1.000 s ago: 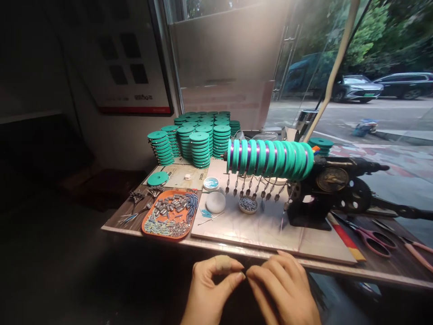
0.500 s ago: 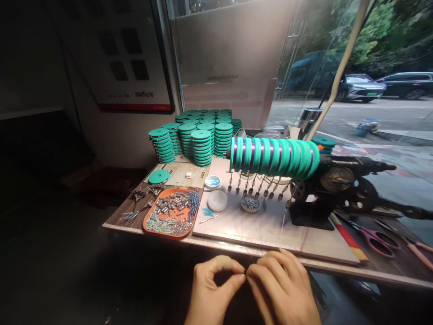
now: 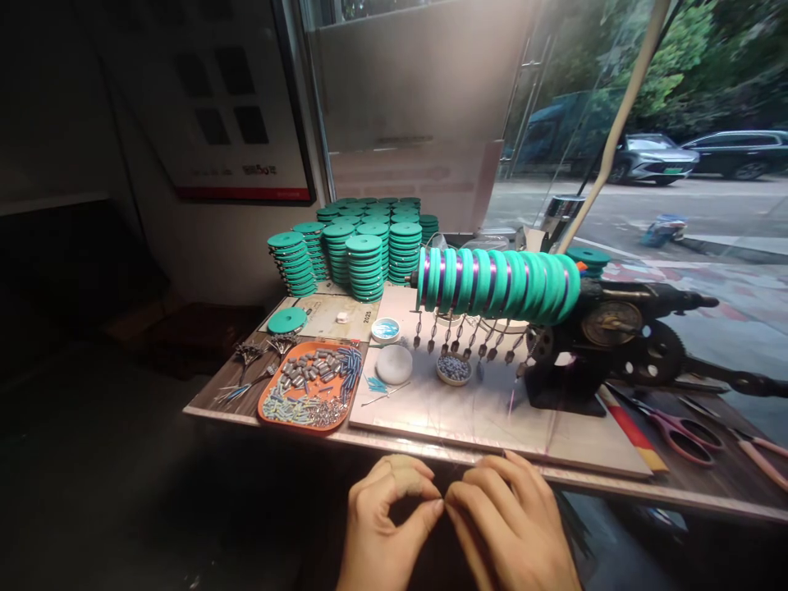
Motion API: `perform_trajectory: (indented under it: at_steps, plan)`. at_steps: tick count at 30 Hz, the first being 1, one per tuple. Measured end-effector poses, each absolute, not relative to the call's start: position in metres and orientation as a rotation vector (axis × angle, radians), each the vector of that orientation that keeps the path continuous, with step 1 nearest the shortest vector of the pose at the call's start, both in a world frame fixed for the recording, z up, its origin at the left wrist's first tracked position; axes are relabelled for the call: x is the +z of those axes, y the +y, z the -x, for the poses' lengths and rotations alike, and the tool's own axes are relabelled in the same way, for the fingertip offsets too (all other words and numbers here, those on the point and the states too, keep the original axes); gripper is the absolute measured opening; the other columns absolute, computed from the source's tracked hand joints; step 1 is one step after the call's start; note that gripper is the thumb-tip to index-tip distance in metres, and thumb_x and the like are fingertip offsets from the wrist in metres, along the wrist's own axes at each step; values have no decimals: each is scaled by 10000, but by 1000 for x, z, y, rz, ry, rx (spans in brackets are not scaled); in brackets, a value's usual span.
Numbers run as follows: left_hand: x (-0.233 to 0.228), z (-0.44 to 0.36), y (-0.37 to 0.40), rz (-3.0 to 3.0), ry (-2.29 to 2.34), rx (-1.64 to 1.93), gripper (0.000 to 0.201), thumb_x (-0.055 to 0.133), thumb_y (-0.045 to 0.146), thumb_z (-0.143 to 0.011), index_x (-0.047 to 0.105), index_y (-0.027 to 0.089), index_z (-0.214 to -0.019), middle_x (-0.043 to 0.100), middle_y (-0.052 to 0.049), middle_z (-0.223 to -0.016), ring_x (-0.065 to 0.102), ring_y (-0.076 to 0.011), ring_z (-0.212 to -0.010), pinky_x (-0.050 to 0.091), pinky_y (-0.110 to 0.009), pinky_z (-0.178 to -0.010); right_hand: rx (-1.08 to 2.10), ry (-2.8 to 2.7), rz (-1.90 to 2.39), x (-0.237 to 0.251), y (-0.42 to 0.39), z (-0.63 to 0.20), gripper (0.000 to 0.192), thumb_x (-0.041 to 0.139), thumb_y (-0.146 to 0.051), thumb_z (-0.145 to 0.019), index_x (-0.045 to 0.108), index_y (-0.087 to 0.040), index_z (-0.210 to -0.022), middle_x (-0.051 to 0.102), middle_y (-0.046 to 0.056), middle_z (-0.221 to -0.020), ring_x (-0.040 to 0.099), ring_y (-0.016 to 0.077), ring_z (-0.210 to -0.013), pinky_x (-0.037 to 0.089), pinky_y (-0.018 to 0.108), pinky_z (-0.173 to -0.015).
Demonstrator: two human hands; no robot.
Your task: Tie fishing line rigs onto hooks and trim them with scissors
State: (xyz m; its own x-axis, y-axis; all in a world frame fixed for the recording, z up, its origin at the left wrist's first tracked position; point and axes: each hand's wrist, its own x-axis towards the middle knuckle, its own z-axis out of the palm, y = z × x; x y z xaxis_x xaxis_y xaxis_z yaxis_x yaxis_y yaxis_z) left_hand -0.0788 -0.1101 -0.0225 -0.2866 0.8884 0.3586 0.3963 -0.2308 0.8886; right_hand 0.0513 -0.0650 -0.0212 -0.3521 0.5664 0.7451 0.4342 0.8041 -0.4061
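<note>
Fingertip to fingertip, my left hand (image 3: 391, 521) and my right hand (image 3: 514, 521) meet just in front of the table edge. The left thumb and index finger are pinched, with a tan bandage around one finger. My right hand curls its fingers down toward the same spot. Whatever lies between the fingertips is too fine to make out. Beyond them, a winding machine (image 3: 612, 324) carries a row of green foam spools (image 3: 498, 283) wound with purple line. Small metal sinkers (image 3: 468, 353) hang on lines below these spools.
Left of the board (image 3: 394, 419) lies an orange tray (image 3: 266, 410) of sinkers and small tubes. Stacked green spools (image 3: 364, 267) stand at the back. A bowl of beads (image 3: 454, 369) and a white round lid (image 3: 394, 364) rest on the board. Scissors (image 3: 683, 439) lie at right.
My left index finger has lifted and bent slightly, and both hands have shifted a little left in view. The spools and tray stand as before.
</note>
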Motion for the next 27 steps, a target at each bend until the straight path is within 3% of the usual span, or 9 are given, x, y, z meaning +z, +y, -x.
perform_trajectory:
  at_steps: [27]
  plan:
    - [-10,80,-109,-1855,1702,1537,120,632,29,-658,627,147,-635,657,-50,-698,645,-156,-670,522,-218,-594,112,-2007,785,-18,-61,-56,214,405,-159,-871,578,-199,-752,610,2,-676,528,184,-772,322,387,-887]
